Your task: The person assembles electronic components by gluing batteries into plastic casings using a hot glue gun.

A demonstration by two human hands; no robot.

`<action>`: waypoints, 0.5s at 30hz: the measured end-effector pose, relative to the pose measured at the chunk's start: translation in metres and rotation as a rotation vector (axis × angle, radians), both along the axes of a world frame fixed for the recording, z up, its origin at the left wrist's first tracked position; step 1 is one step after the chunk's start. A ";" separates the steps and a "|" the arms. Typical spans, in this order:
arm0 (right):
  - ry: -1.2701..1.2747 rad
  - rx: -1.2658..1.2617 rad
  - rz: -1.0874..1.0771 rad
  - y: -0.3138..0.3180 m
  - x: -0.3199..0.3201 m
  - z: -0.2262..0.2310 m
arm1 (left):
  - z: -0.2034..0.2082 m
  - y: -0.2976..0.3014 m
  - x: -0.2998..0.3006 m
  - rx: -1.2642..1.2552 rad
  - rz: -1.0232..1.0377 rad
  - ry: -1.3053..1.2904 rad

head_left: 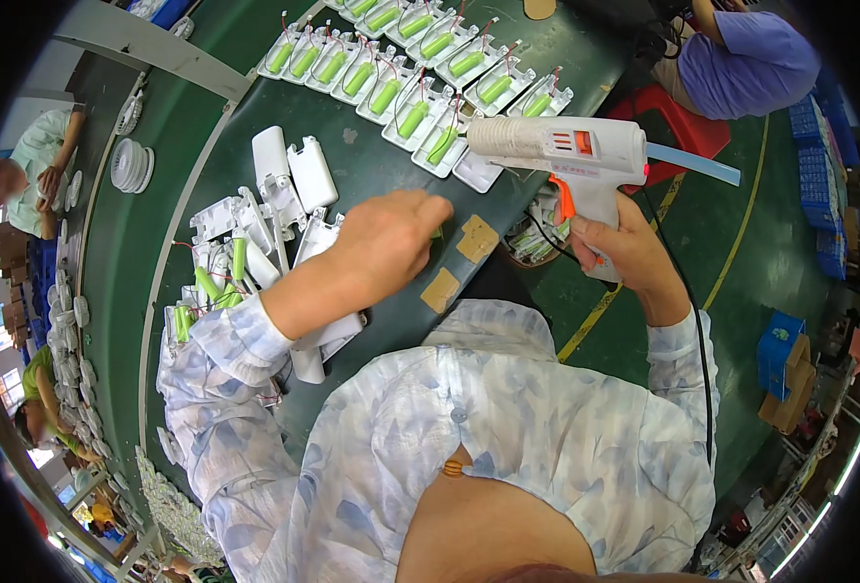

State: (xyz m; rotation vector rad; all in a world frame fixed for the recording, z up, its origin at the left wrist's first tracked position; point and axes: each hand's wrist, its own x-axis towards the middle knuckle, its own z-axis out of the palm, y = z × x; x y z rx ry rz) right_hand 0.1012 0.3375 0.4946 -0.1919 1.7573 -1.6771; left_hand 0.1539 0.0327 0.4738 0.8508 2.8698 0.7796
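Note:
My right hand grips a white hot glue gun by its handle, near the orange trigger. Its wrapped nozzle points left, over the end of the rows of casings, and a translucent glue stick sticks out of the back. My left hand is closed above the table, fingers curled; a bit of green shows by the fingertips, but what they hold is mostly hidden. Beyond lie rows of white plastic casings, each with a green battery cell and thin wires. Left of my left hand is a jumbled pile of casings and loose green cells.
Two brown cardboard pieces lie at the dark green table's right edge. A black cord hangs from the gun. Below the edge stands a container of parts. A red stool and a person in purple are at far right.

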 end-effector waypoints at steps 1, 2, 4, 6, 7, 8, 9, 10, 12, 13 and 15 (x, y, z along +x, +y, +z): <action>0.007 0.022 0.005 0.001 0.001 0.000 | 0.011 -0.002 -0.002 0.142 0.055 -0.108; 0.007 0.020 0.003 0.001 0.001 0.000 | 0.018 -0.004 -0.004 0.284 0.110 -0.216; 0.001 0.047 0.018 0.000 0.000 0.002 | 0.012 -0.017 -0.008 0.809 0.268 -0.718; 0.016 0.004 -0.001 0.001 0.001 0.001 | 0.010 -0.025 -0.011 0.967 0.357 -0.868; 0.030 -0.037 -0.014 0.000 0.001 0.001 | 0.005 -0.029 -0.010 0.967 0.362 -0.867; 0.029 -0.039 -0.010 -0.001 0.002 0.003 | -0.002 -0.034 -0.007 0.505 0.289 -0.526; 0.020 -0.059 0.008 -0.004 0.002 0.007 | -0.006 -0.036 -0.005 0.046 0.206 -0.182; 0.012 -0.079 0.017 -0.004 0.003 0.009 | -0.006 -0.035 -0.006 -0.066 0.084 0.052; -0.004 -0.078 0.022 -0.006 0.004 0.006 | -0.004 -0.026 -0.007 -0.076 0.073 0.089; -0.020 -0.078 0.037 -0.007 0.003 0.004 | -0.002 -0.021 -0.007 -0.087 0.071 0.127; -0.026 -0.064 0.052 -0.007 0.003 0.000 | -0.004 -0.012 -0.008 -0.099 0.037 0.158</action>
